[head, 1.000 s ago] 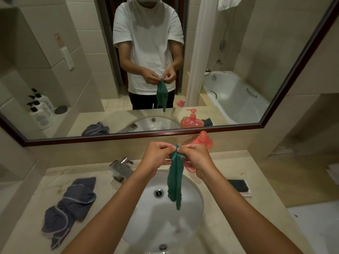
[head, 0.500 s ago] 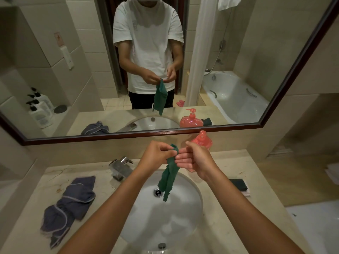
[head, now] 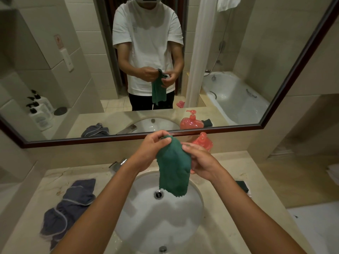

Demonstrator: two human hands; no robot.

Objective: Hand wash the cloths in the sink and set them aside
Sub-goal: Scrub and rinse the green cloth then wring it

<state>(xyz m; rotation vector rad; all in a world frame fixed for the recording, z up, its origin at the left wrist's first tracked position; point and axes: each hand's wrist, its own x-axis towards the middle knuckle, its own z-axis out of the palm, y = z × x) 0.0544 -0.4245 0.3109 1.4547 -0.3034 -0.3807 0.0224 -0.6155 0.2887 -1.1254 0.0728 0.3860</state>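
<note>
Green cloth (head: 173, 168): held up in the air above the back half of the sink basin (head: 146, 219), hanging down in a loose, partly spread fold; lower frayed edge ends just above the drain (head: 158, 194), not touching the basin.
Left hand (head: 153, 149): fingers curled, pinching the top corner of the green cloth at its highest point, near the mirror frame (head: 91, 139).
Right hand (head: 202, 161): fingers bent around the right side edge of the green cloth, thumb on the near face; it grips the fabric lower than the left hand does.
Sink basin: white, oval, sunk into the beige stone countertop (head: 244, 213); overflow hole at the near rim; whether water stands in it I cannot tell.
Faucet (head: 117, 165): chrome, at the back left rim of the basin, partly hidden by the left forearm.
Blue-grey garment (head: 68, 208): crumpled with pale piping, lying on the countertop to the left of the basin, apart from it.
Soap dispenser (head: 202, 143): pink-red pump bottle at the back edge of the countertop, behind the right hand, partly hidden.
Dark folded item (head: 242, 186): on the right side of the countertop, by the right forearm; kind unclear.
Mirror: reflects the person in a white T-shirt holding the cloth, a bathtub and a white curtain.
</note>
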